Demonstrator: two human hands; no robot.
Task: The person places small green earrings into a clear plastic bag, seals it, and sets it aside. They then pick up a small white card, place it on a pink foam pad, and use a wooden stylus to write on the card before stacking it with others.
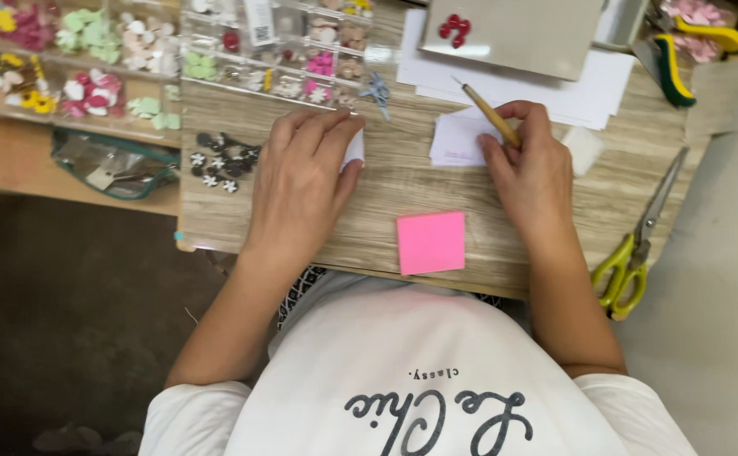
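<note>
Pencil (491, 116): held in right hand (531, 173), fingers pinched narrow around shaft, tip pointing far-left. Right hand rests on white card (456, 140), centre-right of desk (403, 181). Left hand (301, 181): flat, palm down, fingers together, covering small white paper (355, 150) at fingertips; nothing gripped. Pink pad (431, 242): near edge, between both hands, untouched. Scissors (639, 241): right edge, well apart. Bead box (276, 46): far, beyond left hand. Dark flower pieces (221, 160): just left of left hand. Pliers (669, 67): far right.
</note>
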